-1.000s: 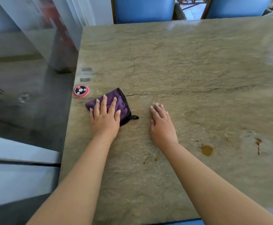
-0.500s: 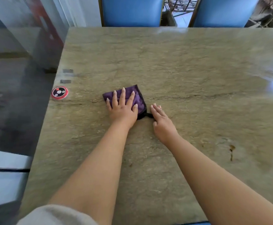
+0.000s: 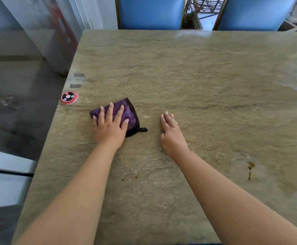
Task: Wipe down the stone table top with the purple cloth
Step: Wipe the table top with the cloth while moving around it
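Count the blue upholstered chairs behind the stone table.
2. One blue upholstered chair stands at the far edge of the stone table, left of centre; the other at its right. More may sit outside the frame.

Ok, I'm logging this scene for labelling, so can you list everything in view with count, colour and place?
stone table top: one, tan-green, fills most of the view
purple cloth: one, purple with black edging, folded, on the table's left part
round disc: one, red and black, at the table's left edge
grey patches: two, grey, beyond the disc
brown stains: several, brown, near side of the table
chairs: two, blue, at the far edge
left hand: one, fingers spread, pressing the cloth
right hand: one, flat on bare stone, apart from the cloth
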Tool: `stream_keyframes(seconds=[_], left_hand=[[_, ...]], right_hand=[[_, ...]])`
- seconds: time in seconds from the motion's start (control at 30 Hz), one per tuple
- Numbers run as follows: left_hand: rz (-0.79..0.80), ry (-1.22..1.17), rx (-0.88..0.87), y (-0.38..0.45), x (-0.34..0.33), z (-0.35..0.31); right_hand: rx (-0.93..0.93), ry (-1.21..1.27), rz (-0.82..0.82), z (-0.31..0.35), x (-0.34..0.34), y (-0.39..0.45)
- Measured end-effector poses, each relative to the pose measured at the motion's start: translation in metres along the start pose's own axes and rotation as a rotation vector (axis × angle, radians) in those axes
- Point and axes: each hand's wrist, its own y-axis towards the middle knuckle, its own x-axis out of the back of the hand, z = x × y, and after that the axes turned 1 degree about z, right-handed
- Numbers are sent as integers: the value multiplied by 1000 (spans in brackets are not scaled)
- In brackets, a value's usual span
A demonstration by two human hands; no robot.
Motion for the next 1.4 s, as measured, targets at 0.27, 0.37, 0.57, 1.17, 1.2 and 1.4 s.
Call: stream_keyframes(seconds=[0.27, 0.37, 0.57, 1.17, 1.2, 1.4], left_hand=[[-23, -8, -224, -79, -13, -8], [70, -131, -342, -94, -8, 9], [-193, -298, -106, -127, -2, 85], [-398, -271, 251, -198, -28, 136], [-423, -290, 277, -199, -27, 136], [-507, -334, 295, -201, -25, 136]], right_hand=[[-38, 85, 43, 22, -6, -20], [-95, 44, 19, 44, -21, -37], [115, -317, 14, 89, -74, -54], [670, -541, 307, 182, -133, 10], [785, -533, 353, 174, -131, 4], [756, -288, 385, 144, -100, 39]])
